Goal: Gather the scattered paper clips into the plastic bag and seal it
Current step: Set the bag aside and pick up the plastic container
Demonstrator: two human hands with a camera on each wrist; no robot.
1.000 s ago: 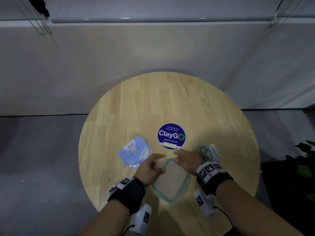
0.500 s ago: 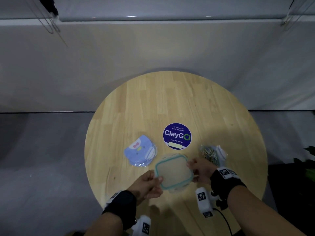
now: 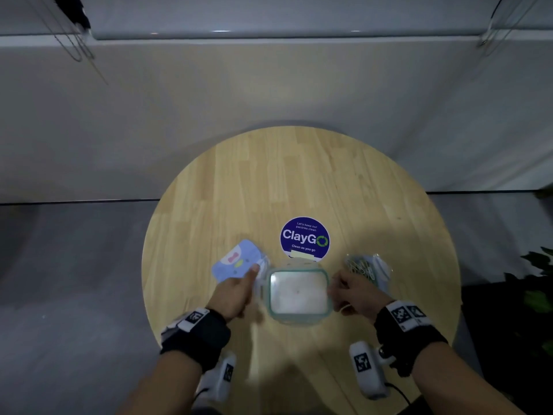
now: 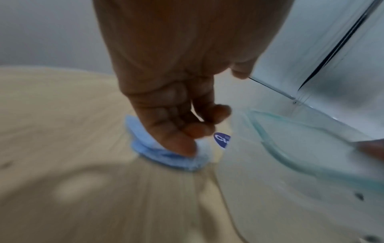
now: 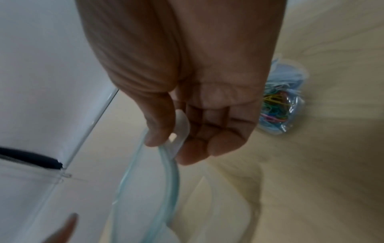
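A clear plastic bag (image 3: 366, 269) full of coloured paper clips (image 5: 274, 105) lies on the round wooden table (image 3: 299, 175), just beyond my right hand (image 3: 353, 292). That hand pinches the side tab of a clear lid with a teal rim (image 3: 296, 292), thumb against fingers (image 5: 176, 148), and holds the lid (image 5: 168, 172) above the table. My left hand (image 3: 239, 290) hangs beside the lid's left edge (image 4: 311, 148), fingers loosely curled (image 4: 197, 131) and holding nothing. Its fingertips are over a blue cartoon pouch (image 3: 236, 262).
A round blue ClayGo sticker (image 3: 304, 238) sits at the table's middle, just behind the lid. A pale wall and window sill stand beyond the table, grey floor lies to the left, and a plant (image 3: 538, 283) is at the right edge.
The lid has come up off the table and closer to the head camera. My left hand has let go of its left edge and drifted toward the blue pouch; the right hand keeps hold.
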